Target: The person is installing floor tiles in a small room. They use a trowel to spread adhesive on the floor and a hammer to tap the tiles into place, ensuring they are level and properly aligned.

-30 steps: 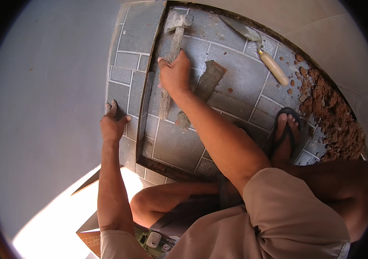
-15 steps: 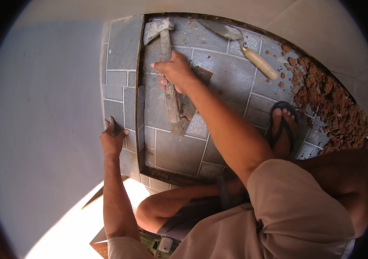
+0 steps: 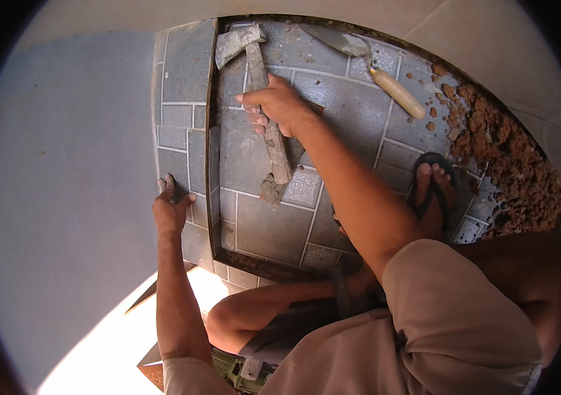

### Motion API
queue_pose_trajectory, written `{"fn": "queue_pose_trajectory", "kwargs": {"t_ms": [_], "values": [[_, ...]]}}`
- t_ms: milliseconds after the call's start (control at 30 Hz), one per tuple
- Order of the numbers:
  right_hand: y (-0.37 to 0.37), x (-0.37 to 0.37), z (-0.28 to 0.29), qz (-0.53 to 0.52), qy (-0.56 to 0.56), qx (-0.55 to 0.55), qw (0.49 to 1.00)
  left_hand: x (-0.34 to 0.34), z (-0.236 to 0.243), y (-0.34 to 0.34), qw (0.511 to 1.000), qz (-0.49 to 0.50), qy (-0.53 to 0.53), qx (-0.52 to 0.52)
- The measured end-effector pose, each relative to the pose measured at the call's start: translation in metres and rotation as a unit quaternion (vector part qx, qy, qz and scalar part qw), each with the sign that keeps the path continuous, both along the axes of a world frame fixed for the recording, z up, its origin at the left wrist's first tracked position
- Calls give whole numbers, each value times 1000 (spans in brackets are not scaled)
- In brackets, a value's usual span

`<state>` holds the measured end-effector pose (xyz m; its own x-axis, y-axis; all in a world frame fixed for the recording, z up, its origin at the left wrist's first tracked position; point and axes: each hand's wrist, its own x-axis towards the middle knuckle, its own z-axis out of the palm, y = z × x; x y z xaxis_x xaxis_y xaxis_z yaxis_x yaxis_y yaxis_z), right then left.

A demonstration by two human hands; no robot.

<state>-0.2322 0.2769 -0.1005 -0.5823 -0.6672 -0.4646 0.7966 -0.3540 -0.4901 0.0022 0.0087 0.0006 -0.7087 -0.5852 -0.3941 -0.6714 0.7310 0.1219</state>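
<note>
The hammer (image 3: pixel 256 66), hatchet-like, lies over the grey tiled floor (image 3: pixel 343 108) at eleven o'clock in the view. Its head (image 3: pixel 239 45) points up to eleven, the wedge-shaped end just beside the dark edging (image 3: pixel 212 191), while the wooden handle slants down toward five. The right hand (image 3: pixel 279 106) is closed round the middle of that handle; whether the tool touches the floor cannot be told. Just beyond the handle's lower end sits a lump of mortar (image 3: pixel 271 191).

At eight o'clock from the hammer, across the edging, the left hand (image 3: pixel 174 203) is spread, fingers and thumb on the narrow tile strip (image 3: pixel 185 66) by the grey wall (image 3: pixel 89 164). Anything under its palm is hidden.

A trowel (image 3: pixel 395 92) lies at two o'clock from the right hand, with crumbled red soil (image 3: pixel 507 158) beyond it at three. The sandalled foot (image 3: pixel 433 191) is at four.

As a judgement, the wedge end could catch the edging, or chip a tile, if the hammer tipped toward nine. A blow straying toward eight would endanger the bare left hand. A dusty handle might slip, and the open sandal gives the toes little protection.
</note>
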Motion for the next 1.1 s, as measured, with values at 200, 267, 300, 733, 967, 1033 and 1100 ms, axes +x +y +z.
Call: {"fn": "queue_pose_trajectory", "kwargs": {"t_ms": [200, 267, 300, 733, 967, 1033, 1100], "values": [[11, -3, 2, 25, -20, -6, 999, -7, 2, 5, 999, 20, -28, 2], [18, 8, 2, 43, -2, 22, 999, -10, 2, 8, 999, 25, -30, 2], [20, 13, 6, 55, 11, 43, 997, -7, 1, 5, 999, 16, -27, -2], [91, -8, 77, 147, 493, 532, 673, 13, -10, -12, 999, 2, 15, -42], [165, 0, 41, 188, 623, 551, 522, 4, -3, 3, 998, 14, -18, -51], [183, 7, 36, 197, 626, 559, 507, 2, 0, 4, 998, 18, -32, -49], [206, 12, 30, 184, 651, 564, 474, -2, -2, 6, 998, 18, -37, -50]]}}
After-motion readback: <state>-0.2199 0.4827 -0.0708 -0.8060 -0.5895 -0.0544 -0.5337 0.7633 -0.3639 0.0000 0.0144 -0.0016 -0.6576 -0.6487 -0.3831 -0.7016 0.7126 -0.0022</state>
